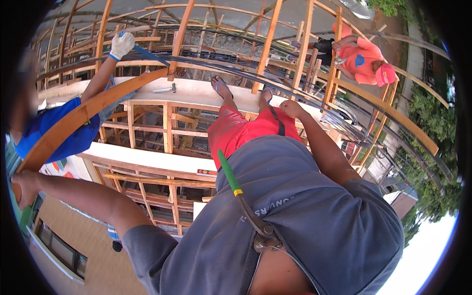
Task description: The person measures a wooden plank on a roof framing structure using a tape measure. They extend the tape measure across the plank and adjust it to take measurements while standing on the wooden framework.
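Note:
My left hand [25, 189] reaches out to the far left, its fingers wrapped round the near end of a long wooden board [73, 118]. From there the board slants up and away, in front of a co-worker in a blue shirt [69, 128]. My right hand [292, 109] is closed at the hip of my red shorts [255, 128], beside a dark strap [280, 123]; whatever it holds, if anything, is hidden. A pair of end-cutting pincers [246, 206] with a green handle hangs from the neck of my grey shirt.
I stand in sandals on a pale ledge [196, 89] over timber framing [168, 128]. A hammer [164, 89] lies on it. A spirit level [206, 172] sits at a nearer beam. The blue-shirted co-worker's gloved hand [121, 45] is raised. Another person in orange [361, 59] is at far right.

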Demonstrator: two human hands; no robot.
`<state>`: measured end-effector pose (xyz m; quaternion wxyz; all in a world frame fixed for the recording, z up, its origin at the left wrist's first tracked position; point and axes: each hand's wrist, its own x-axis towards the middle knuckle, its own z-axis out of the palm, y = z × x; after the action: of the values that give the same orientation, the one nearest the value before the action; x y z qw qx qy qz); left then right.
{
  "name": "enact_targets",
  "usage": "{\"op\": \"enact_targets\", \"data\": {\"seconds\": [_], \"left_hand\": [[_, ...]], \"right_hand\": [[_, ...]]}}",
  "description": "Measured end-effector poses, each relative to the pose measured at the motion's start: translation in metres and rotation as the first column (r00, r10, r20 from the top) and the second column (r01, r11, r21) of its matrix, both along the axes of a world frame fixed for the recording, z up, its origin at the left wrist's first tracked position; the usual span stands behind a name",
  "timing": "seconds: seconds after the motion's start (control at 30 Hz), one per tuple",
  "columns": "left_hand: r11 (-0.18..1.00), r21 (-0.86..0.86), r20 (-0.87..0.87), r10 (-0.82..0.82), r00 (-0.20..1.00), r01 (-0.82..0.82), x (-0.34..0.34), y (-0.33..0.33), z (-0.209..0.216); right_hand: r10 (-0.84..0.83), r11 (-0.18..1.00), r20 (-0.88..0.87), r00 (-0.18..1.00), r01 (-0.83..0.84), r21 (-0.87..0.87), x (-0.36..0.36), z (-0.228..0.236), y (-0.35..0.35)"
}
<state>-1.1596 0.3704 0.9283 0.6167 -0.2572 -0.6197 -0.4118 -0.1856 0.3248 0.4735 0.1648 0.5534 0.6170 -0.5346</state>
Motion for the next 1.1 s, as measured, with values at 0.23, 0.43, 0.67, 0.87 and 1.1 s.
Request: {"op": "enact_targets", "data": {"seconds": [0.23, 0.43, 0.67, 0.87, 1.1], "left_hand": [[0.994, 0.091, -0.007, -0.055, 0.998, 0.055, 0.037, -0.001, 0.021], [0.998, 0.027, 0.117, -0.065, 0.991, 0.063, 0.077, 0.017, -0.003], [0.997, 0.003, 0.113, -0.076, 0.991, 0.076, 0.066, 0.009, 0.006], [0.997, -0.015, 0.109, -0.073, 0.991, 0.075, 0.076, 0.006, -0.004], [0.990, 0.007, 0.133, -0.139, 0.981, 0.139, 0.077, 0.009, -0.003]], "right_hand": [[-0.264, 0.963, -0.029, 0.964, 0.266, 0.055, 0.006, 0.003, -0.038], [-0.337, 0.938, 0.032, 0.941, 0.333, 0.098, 0.027, -0.006, -0.060], [-0.353, 0.930, 0.023, 0.935, 0.348, 0.121, 0.019, -0.009, -0.047], [-0.130, 0.985, 0.107, 0.986, 0.116, 0.131, 0.005, -0.011, -0.027], [-0.064, 0.969, -0.033, 0.997, 0.070, 0.238, -0.052, 0.002, 0.008]]}}
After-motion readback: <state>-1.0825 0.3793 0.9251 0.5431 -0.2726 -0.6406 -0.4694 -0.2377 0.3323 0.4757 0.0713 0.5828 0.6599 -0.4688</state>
